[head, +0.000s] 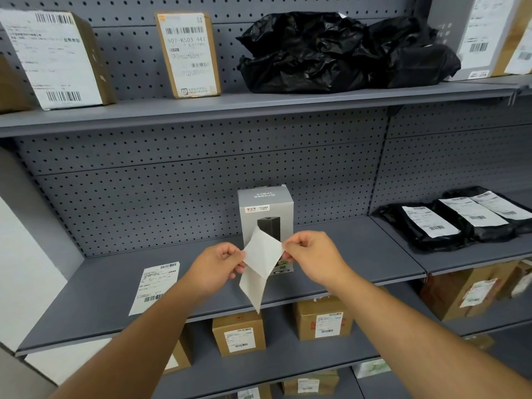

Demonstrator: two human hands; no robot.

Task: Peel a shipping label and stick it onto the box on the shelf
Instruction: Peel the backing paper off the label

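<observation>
Two hands [218, 269] [311, 259], one grey box [266, 214], two labels [260, 263] [155, 286].

Tall brown carton [188, 54], upper shelf: white label with barcode at the top and large code "507-K503 447"; second, smaller barcode below; remaining lines too small to read.
Grey box [266, 223], middle shelf: red-and-white logo with characters "公牛"; a line on its top face starting "10", printed upside down, rest unclear; small print near the base unreadable.
Loose label sheet [155, 286], lying flat on the middle shelf: barcodes at top and bottom; text illegible.
Large carton [54, 59], upper left: barcodes; fine print blurred.
Black bags [457, 218], right: white labels with barcodes; nothing legible.
</observation>
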